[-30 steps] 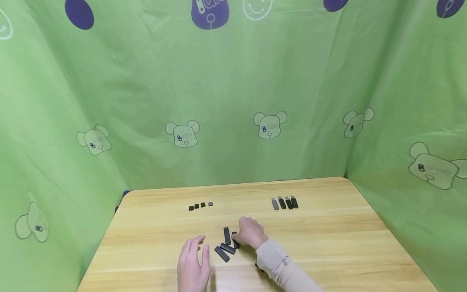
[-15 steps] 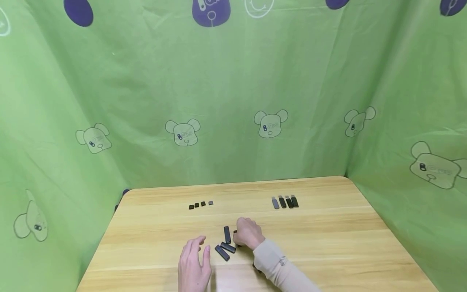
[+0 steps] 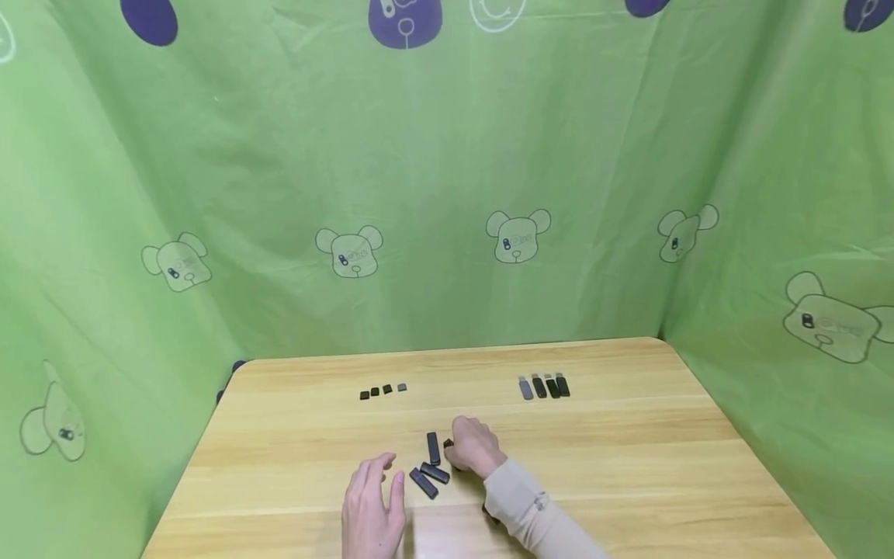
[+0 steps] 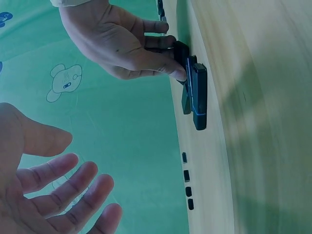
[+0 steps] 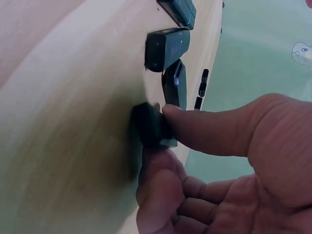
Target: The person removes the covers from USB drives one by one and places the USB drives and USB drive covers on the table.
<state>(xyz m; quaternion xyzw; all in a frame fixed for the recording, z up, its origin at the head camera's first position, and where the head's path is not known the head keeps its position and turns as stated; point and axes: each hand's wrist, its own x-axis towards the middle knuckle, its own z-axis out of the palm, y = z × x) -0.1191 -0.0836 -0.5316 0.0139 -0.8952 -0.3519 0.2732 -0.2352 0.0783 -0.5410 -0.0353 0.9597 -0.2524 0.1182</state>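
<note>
My right hand [image 3: 477, 446] pinches a dark USB stick [image 5: 148, 124] between thumb and fingers, close to the tabletop. Much of that stick is hidden by the hand in the head view. Left of it lie three more dark capped USB sticks: an upright-pointing one [image 3: 433, 448], a slanted one [image 3: 435, 472] and another slanted one [image 3: 423, 482] nearest the left hand. My left hand [image 3: 372, 508] hovers beside them with fingers spread and relaxed, holding nothing. In the left wrist view its palm and fingers [image 4: 70, 195] show, apart from the sticks.
Several small caps [image 3: 375, 391] lie in a row at the back left of the wooden table [image 3: 279, 450]. At the back right, several uncapped USB sticks [image 3: 539, 387] stand side by side. A dark object [image 3: 490, 514] is partly hidden by the right sleeve. Green cloth [image 3: 433, 310] surrounds the table.
My right hand has shifted slightly left and closed over the rightmost USB stick, covering more of it. The left hand and the other sticks stay put.
</note>
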